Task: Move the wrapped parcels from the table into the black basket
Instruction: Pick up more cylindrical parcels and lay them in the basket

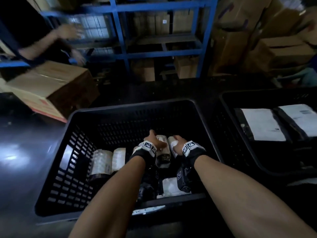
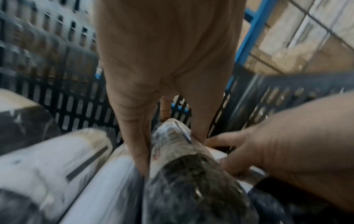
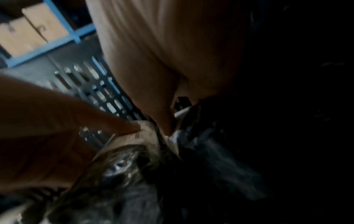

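Note:
The black basket (image 1: 133, 105) stands in front of me, and both my hands are down inside it. My left hand (image 1: 154, 142) grips a wrapped parcel (image 1: 163, 152) with a white label and a dark end. In the left wrist view its thumb and fingers (image 2: 138, 136) lie on either side of that parcel (image 2: 178, 151). Just to the right, my right hand (image 1: 178, 145) holds a second white-ended parcel (image 1: 172, 143). The right wrist view is dark; it shows the thumb (image 3: 164, 118) against this parcel (image 3: 191, 142). Both parcels lie side by side, low in the basket.
Several other wrapped parcels (image 1: 103, 160) lie on the basket floor to the left and near me. A second black basket (image 1: 226, 103) with white-labelled packs stands to the right. A cardboard box (image 1: 51, 86) sits at the left, with another person's arms (image 1: 51, 42) above it. Blue shelving (image 1: 120, 31) lies behind.

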